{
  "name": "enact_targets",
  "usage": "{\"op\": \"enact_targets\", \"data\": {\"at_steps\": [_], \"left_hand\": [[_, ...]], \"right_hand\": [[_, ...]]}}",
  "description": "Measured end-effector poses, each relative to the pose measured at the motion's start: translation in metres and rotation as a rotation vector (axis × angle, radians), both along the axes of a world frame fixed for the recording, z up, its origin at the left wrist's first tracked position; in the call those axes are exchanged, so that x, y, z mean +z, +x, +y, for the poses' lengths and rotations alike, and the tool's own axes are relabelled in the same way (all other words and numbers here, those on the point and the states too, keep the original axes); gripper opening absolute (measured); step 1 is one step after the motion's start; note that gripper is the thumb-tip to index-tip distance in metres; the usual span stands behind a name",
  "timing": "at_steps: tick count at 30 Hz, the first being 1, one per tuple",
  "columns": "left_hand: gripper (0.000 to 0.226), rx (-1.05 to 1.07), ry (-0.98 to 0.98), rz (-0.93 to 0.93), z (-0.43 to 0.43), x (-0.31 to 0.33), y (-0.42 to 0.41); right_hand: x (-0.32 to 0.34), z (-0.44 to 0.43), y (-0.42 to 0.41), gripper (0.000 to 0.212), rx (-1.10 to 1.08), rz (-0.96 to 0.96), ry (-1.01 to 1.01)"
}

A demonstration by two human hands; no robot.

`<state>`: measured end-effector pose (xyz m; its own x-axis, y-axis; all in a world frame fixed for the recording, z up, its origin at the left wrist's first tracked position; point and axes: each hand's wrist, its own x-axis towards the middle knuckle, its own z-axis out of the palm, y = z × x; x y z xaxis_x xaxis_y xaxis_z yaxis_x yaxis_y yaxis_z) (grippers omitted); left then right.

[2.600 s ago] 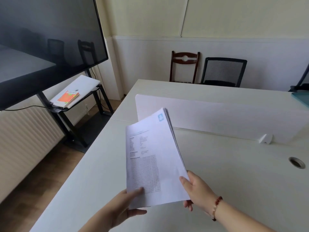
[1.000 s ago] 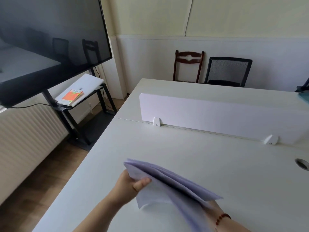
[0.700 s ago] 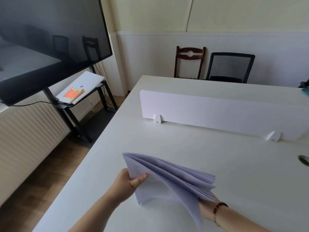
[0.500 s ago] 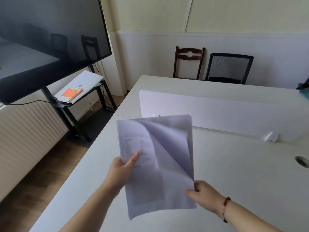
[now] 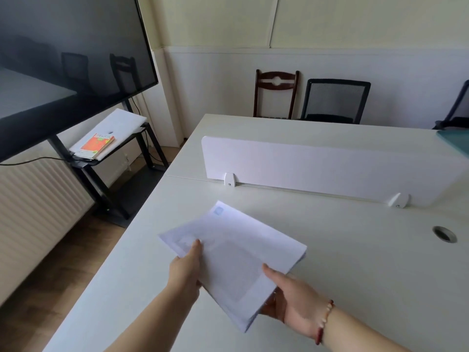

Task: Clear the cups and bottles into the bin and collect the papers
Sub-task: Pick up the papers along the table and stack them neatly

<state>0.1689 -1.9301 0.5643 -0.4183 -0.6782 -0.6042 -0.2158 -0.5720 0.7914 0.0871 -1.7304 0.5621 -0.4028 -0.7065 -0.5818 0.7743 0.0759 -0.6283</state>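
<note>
- Holding the papers (image 5: 232, 260) with both hands right now: our left hand (image 5: 184, 271) pinches the near-left edge, thumb on top and the other fingers hidden below, so closed on the stack.
- Our right hand (image 5: 295, 298) has the near-right corner, thumb over the top sheet, fingers curled under. Also clamped on it.
- The stack looks squared up and pretty flat, low over the tabletop (image 5: 355, 262) near its left edge. We can't tell if the far corner is touching the surface or just hovering.
- Its long axis runs diagonally, from the near corner by our right hand out toward the far left, so the bulk of the sheets lies ahead of both grips. The left hand is nearer the middle of the stack and the right has the tail end.
- Further out: a white divider (image 5: 317, 171) across the tabletop, chairs (image 5: 304, 97) at the wall, a big screen (image 5: 63, 59) off left.
- No cups, bottles or bin in view, so we reckon this is the paper-collecting bit, nearly done.
</note>
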Motion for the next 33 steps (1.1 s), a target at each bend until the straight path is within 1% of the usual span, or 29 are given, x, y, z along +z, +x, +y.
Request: {"op": "enact_targets", "data": {"at_steps": [2,4,5,6,8,11,12,14,16,17,20,21,22,24,25,26,29,33], "left_hand": [[0.026,-0.033,0.145,-0.079,0.011,-0.021,0.009],[0.025,-0.057,0.291,-0.153,0.022,-0.038,0.023],[0.025,-0.07,0.327,-0.177,0.026,-0.045,0.029],[0.021,-0.088,0.341,-0.181,0.028,-0.049,0.034],[0.013,-0.127,0.355,-0.143,0.025,-0.052,0.038],[0.012,-0.066,0.365,-0.035,0.001,-0.047,0.042],[0.015,-0.045,0.38,-0.001,-0.011,-0.043,0.045],[0.036,-0.074,0.449,0.026,-0.036,-0.037,0.054],[0.057,-0.228,0.519,0.018,-0.058,-0.033,0.066],[0.062,-0.326,0.529,0.002,-0.065,-0.032,0.07],[0.067,-0.58,0.46,-0.02,-0.068,-0.023,0.07],[0.067,-0.624,0.416,-0.027,-0.064,-0.019,0.065],[0.064,-0.65,0.362,-0.034,-0.059,-0.016,0.059],[0.053,-0.632,0.232,-0.051,-0.049,-0.011,0.048],[0.046,-0.61,0.18,-0.056,-0.045,-0.01,0.044],[0.041,-0.591,0.146,-0.061,-0.043,-0.008,0.042],[0.035,-0.598,0.093,-0.064,-0.04,-0.003,0.04],[0.04,-0.589,-0.049,-0.022,-0.035,-0.001,0.039]], "right_hand": [[-0.021,-0.002,0.004,0.028,-0.027,-0.011,0.162],[-0.032,0.0,0.007,0.022,0.005,-0.057,0.277],[-0.035,0.004,0.007,0.016,0.003,-0.079,0.31],[-0.034,0.009,0.005,0.014,-0.022,-0.091,0.333],[-0.037,0.02,-0.004,0.023,-0.077,-0.12,0.37],[-0.043,0.038,-0.016,0.026,-0.026,-0.18,0.362],[-0.041,0.045,-0.021,0.029,0.015,-0.189,0.366],[-0.037,0.055,-0.031,0.033,0.085,-0.183,0.358],[-0.027,0.06,-0.038,0.019,0.162,-0.164,0.339],[-0.022,0.063,-0.041,0.013,0.202,-0.134,0.322],[-0.012,0.06,-0.045,0.012,0.337,-0.008,0.293],[-0.01,0.058,-0.045,0.014,0.344,0.024,0.272],[-0.008,0.055,-0.046,0.02,0.336,0.041,0.252],[-0.006,0.05,-0.049,0.055,0.327,0.071,0.235],[-0.005,0.05,-0.051,0.069,0.324,0.078,0.224],[-0.005,0.051,-0.055,0.076,0.318,0.101,0.217],[-0.005,0.054,-0.061,0.08,0.311,0.182,0.205],[-0.001,0.05,-0.058,0.083,0.344,0.251,0.159]]}}
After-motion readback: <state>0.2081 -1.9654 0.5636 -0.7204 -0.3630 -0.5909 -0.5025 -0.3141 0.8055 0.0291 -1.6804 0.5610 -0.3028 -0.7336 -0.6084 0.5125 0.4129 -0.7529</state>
